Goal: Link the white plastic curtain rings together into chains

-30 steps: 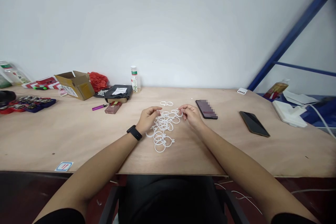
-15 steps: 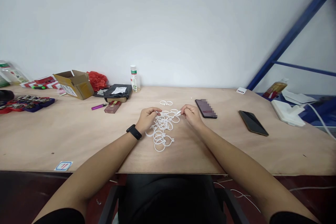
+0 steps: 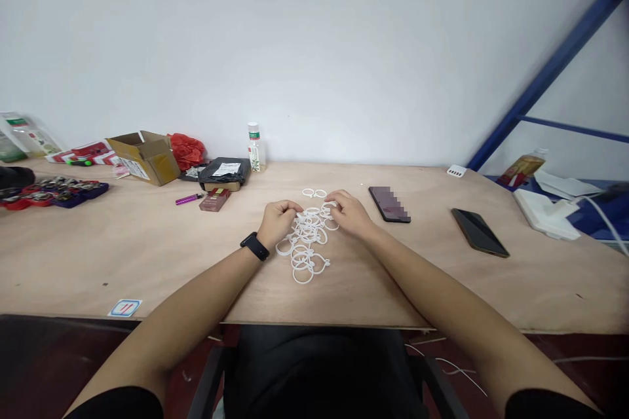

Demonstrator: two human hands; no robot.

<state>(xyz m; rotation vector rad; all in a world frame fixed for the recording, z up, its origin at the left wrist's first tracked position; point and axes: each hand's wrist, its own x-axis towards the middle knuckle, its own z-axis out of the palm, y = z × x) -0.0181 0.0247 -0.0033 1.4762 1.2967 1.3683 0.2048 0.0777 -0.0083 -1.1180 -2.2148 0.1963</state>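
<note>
A heap of several white plastic rings [image 3: 305, 241] lies on the wooden table [image 3: 147, 242] in front of me. My left hand [image 3: 278, 220], with a black band on its wrist, is curled at the heap's left top edge, fingers pinched on a ring. My right hand [image 3: 346, 212] rests on the heap's upper right, fingers bent down over the rings; what they grip is hidden. A separate pair of white rings [image 3: 314, 194] lies just beyond the hands.
Two dark phones [image 3: 390, 203] [image 3: 479, 232] lie to the right. At the back left are a cardboard box [image 3: 145, 156], a red bag [image 3: 187, 149], a black parcel [image 3: 225, 172], a small bottle [image 3: 254, 147], a purple lighter [image 3: 189, 199] and a red packet [image 3: 215, 199]. A blue frame [image 3: 545, 72] stands at right.
My right hand has moved left, from the heap's right side onto its upper right edge. The left hand has stayed in place on the rings.
</note>
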